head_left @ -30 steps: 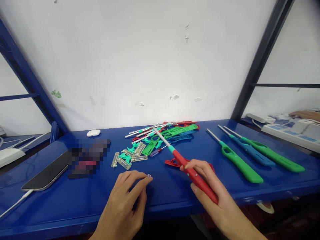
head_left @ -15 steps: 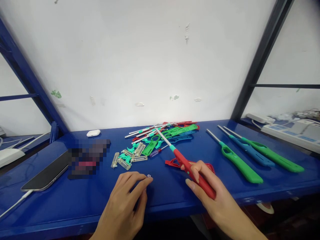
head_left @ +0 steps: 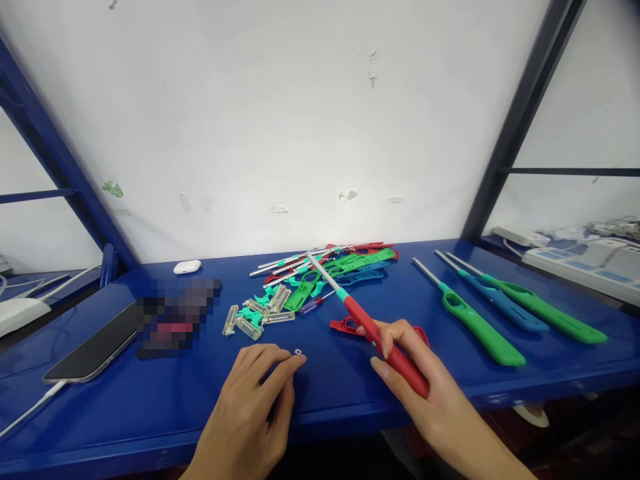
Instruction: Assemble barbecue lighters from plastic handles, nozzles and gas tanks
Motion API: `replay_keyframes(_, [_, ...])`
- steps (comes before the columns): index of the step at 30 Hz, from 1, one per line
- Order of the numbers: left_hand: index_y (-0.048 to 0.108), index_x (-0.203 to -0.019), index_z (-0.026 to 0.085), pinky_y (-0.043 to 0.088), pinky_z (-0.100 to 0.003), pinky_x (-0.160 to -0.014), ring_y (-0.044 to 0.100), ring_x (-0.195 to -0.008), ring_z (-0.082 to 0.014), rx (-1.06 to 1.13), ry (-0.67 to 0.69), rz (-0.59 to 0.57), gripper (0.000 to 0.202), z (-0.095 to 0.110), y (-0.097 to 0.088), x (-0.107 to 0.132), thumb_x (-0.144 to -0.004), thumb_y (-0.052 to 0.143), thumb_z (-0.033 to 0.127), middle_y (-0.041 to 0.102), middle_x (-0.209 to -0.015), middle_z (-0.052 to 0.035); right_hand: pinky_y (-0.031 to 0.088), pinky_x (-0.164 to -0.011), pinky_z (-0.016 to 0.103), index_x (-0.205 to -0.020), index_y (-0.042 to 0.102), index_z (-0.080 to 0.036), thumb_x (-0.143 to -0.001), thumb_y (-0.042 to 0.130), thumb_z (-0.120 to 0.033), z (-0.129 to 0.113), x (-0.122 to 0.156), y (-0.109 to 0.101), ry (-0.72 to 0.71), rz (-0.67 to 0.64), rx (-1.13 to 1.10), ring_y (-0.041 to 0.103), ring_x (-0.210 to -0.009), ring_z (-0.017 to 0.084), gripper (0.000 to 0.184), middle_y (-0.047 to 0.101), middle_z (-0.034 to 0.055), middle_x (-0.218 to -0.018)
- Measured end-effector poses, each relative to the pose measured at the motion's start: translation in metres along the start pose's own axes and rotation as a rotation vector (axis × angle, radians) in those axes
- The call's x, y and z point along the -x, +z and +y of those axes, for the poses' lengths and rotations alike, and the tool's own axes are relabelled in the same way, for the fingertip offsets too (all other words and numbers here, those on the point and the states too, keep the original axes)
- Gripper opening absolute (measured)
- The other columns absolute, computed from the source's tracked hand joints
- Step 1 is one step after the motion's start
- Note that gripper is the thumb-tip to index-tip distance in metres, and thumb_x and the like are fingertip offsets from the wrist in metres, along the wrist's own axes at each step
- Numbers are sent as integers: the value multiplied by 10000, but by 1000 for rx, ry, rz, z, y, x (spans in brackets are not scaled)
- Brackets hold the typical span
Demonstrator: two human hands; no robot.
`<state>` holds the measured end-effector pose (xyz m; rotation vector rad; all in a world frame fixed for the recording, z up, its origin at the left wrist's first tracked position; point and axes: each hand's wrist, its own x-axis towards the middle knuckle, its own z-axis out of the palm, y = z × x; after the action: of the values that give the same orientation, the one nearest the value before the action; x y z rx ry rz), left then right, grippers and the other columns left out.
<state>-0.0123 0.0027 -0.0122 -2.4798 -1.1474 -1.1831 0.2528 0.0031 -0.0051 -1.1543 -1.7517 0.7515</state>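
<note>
My right hand (head_left: 425, 387) is wrapped around a red stick lighter (head_left: 373, 327), its metal tube pointing up and away over the pile of parts. My left hand (head_left: 255, 400) hovers low over the front of the table with fingers pinched together. At its fingertips shows a small pale piece (head_left: 298, 351) with a dark hole, too small to name. Behind the held lighter lies a red handle shell (head_left: 345, 325). Clear fuel tanks (head_left: 249, 327), turquoise triggers (head_left: 273, 291) and a purple-handled screwdriver (head_left: 312, 306) lie beyond my hands.
Lighter tubes and shells are heaped (head_left: 345, 265) by the wall. To the right lie a green lighter (head_left: 480, 327), a blue one (head_left: 505, 307) and another green one (head_left: 555, 313). A phone (head_left: 95, 343) on a cable, a blurred dark item (head_left: 175, 320) and a white earbud case (head_left: 187, 267) lie left.
The red lighter has tilted very slightly, its tube tip shifting a little left. My left hand stays where it was, and everything else looks the same.
</note>
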Motion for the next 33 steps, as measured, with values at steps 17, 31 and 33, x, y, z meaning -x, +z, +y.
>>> replay_keyframes(17, [648, -1227, 214, 533, -347, -836, 625, -939, -193, 8, 4, 5, 333, 2, 0, -2, -1010, 499, 10, 668, -999, -52, 478, -730, 254, -919, 470, -275, -1082, 443, -395, 0, -1, -3, -10, -44, -16, 556, -802, 182, 204, 554, -4, -913])
replay_keyframes(31, [650, -1247, 229, 538, -365, -853, 625, -948, -206, 5, 8, -11, 357, 2, -1, -1, -1006, 499, 13, 673, -1017, -59, 490, -787, 271, -1038, 521, -287, -1069, 484, -401, 2, -1, 0, -30, 34, 32, 600, -907, 199, 124, 606, 15, -1042])
replay_keyframes(33, [651, -1238, 228, 536, -365, -853, 621, -946, -204, 6, 3, -19, 354, 2, -2, -1, -1005, 499, 10, 671, -1019, -58, 488, -893, 287, -1135, 536, -307, -1061, 503, -393, 0, -3, -2, -26, 19, 53, 613, -1019, 210, 117, 620, 20, -1150])
